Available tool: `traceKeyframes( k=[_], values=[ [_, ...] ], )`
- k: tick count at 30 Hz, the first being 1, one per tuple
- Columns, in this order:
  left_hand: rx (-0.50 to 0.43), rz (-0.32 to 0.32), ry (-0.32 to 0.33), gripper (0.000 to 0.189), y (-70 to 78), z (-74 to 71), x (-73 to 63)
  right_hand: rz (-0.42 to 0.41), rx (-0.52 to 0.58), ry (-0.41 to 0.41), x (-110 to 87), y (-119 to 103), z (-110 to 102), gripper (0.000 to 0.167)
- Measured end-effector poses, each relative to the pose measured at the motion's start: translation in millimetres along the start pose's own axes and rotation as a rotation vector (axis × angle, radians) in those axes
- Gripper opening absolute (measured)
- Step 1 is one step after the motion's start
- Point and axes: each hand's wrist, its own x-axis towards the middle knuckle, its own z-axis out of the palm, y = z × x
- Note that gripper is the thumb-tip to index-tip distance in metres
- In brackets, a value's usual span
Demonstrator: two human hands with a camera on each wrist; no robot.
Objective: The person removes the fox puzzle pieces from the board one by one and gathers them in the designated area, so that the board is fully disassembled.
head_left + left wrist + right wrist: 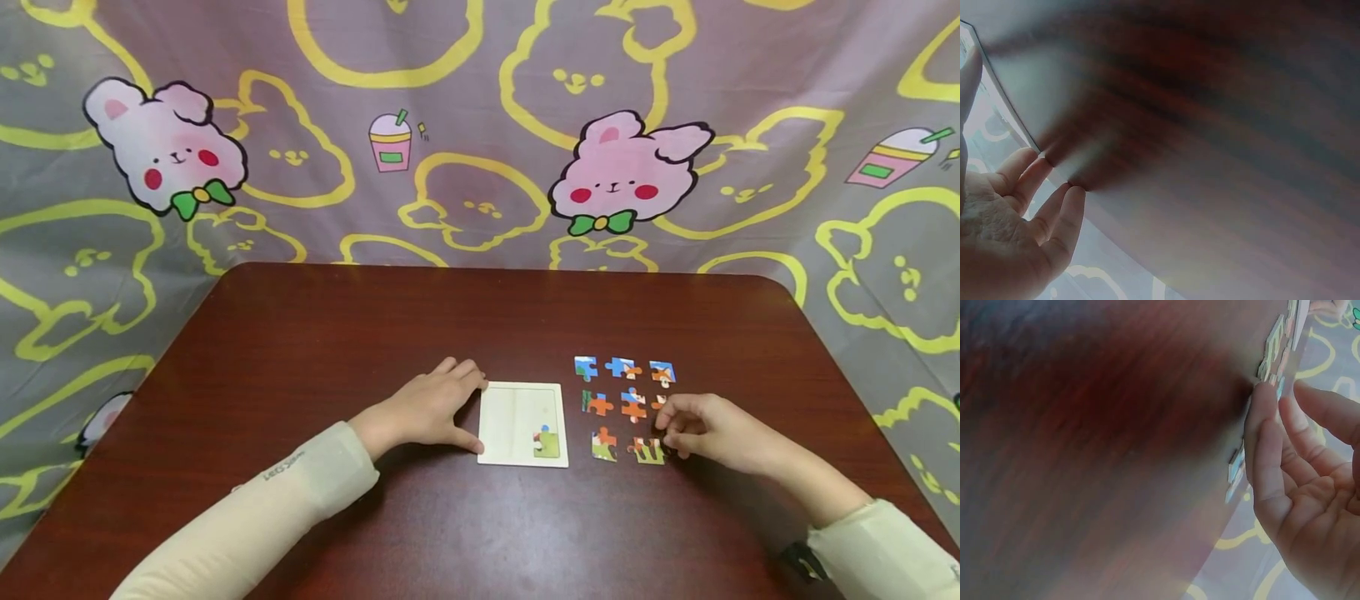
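Note:
A pale square puzzle tray (pixel 517 417) lies on the table, with one green jigsaw piece (pixel 549 445) in its lower right corner. My left hand (pixel 431 408) rests along the tray's left edge, thumb at the near corner and fingertips at the far one. In the left wrist view its fingers (pixel 1063 219) are spread and touch the tabletop. Right of the tray, loose jigsaw pieces (pixel 633 405) lie in rows. My right hand (pixel 720 433) is at their right side, fingertips beside a partly hidden piece (pixel 659 402). The right wrist view shows thumb and fingers apart, with no piece visible between them.
The dark red-brown table (pixel 360 317) has rounded far corners. Behind and beside it hangs a patterned curtain (pixel 465 125) with cartoon rabbits. More pieces, including a blue and orange one (pixel 662 372), lie in the far row.

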Motion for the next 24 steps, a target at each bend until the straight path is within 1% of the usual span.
traceKeyframes(
  k=[5, 10, 14, 17, 21, 24],
  values=[
    [0.004, -0.011, -0.008, 0.084, -0.4, -0.2, -0.5, -0.009, -0.029, 0.002, 1.7, -4, -2, 0.009],
    [0.001, -0.007, -0.001, 0.084, -0.7, -0.9, 0.4, -0.009, -0.06, 0.009, 8.0, -11, -4, 0.009],
    [0.004, -0.006, -0.005, 0.084, -0.8, -1.0, 0.9, -0.037, -0.069, 0.015, 14.7, -18, -4, 0.008],
    [0.008, -0.008, -0.007, 0.085, -1.0, -0.5, 0.9, -0.059, -0.074, 0.015, 20.0, -23, -2, 0.007],
    [0.01, -0.006, -0.006, 0.085, -1.0, 0.1, 1.2, -0.053, -0.096, 0.003, 27.4, -28, 3, 0.008],
    [0.013, -0.004, -0.008, 0.085, -0.9, 0.1, 0.9, -0.053, -0.092, -0.013, 32.9, -32, 8, 0.008]
  ],
)
